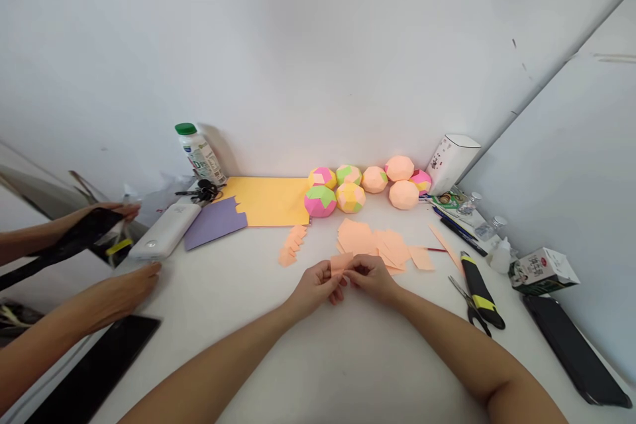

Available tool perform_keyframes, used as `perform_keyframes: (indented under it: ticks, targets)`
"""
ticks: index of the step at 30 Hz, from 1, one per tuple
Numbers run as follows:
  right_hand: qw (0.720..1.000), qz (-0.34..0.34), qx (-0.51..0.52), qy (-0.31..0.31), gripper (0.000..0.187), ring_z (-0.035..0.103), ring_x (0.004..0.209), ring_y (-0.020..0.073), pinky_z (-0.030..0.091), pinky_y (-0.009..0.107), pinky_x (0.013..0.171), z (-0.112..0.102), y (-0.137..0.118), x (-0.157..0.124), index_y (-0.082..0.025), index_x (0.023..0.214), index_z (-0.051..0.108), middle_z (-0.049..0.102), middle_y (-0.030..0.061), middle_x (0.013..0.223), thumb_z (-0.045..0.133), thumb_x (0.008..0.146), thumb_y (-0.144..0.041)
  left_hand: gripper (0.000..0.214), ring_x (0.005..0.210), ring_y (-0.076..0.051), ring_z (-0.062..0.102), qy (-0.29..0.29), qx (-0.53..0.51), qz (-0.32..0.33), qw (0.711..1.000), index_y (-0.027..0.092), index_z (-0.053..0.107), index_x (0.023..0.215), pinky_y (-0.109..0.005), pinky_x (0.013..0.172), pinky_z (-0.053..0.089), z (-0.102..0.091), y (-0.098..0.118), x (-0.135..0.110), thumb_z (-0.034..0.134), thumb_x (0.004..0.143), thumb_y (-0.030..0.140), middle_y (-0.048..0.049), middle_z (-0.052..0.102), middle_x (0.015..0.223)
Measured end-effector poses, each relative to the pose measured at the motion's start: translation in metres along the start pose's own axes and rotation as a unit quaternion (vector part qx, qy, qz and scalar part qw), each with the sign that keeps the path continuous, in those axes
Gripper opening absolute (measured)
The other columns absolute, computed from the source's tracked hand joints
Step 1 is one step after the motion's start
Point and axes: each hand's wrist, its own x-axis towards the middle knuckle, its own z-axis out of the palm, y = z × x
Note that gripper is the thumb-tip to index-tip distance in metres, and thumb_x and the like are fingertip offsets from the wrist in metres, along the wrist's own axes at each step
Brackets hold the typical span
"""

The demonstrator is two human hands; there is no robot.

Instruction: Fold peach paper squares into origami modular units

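Note:
Near the middle of the table, my left hand (318,286) pinches a small peach paper piece (340,263) between thumb and fingers. Closed on the right edge of the same piece is my right hand (373,277); the fingertips of both hands almost meet. Just beyond them lies a loose pile of cut peach paper pieces (358,237). A short overlapping row of small folded peach pieces (293,245) rests to the left. Behind the pile sit several faceted paper balls in pink, green, yellow and peach, among them a pink and green ball (320,201).
Yellow card (273,202) and purple card (213,224) lie at the left, beside a white power bank (166,230) and a bottle (200,154). Another person's hands (126,291) reach in there. On the right are scissors (470,305), a utility knife (481,291), a carton (544,270) and a phone (574,348).

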Motion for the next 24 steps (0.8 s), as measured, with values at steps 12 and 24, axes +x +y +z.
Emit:
perform_keyframes:
  ticks: [12,24]
  targets:
    - [0.997,0.046,0.069,-0.001,0.024,0.054,0.051,0.0112,0.043,0.025,0.048,0.0,0.008,0.002,-0.018,0.086,0.056,0.056,-0.0028,0.059,0.066,0.07,-0.033,0.031,0.053,-0.012,0.061,0.004,-0.075,-0.008,0.997,0.014,0.051,0.083,-0.023,0.046,0.047,-0.005,-0.002,0.004,0.062,0.075,0.042,-0.0052,0.065,0.076]
    - [0.994,0.04,0.098,-0.001,0.018,0.056,0.049,0.0117,0.045,0.025,0.047,0.002,0.01,0.001,-0.018,0.085,0.054,0.057,-0.0034,0.056,0.064,0.073,-0.028,0.033,0.056,-0.013,0.062,-0.017,-0.027,-0.001,0.999,0.013,0.053,0.091,-0.022,0.046,0.047,-0.004,-0.004,0.002,0.057,0.079,0.043,-0.006,0.064,0.079]
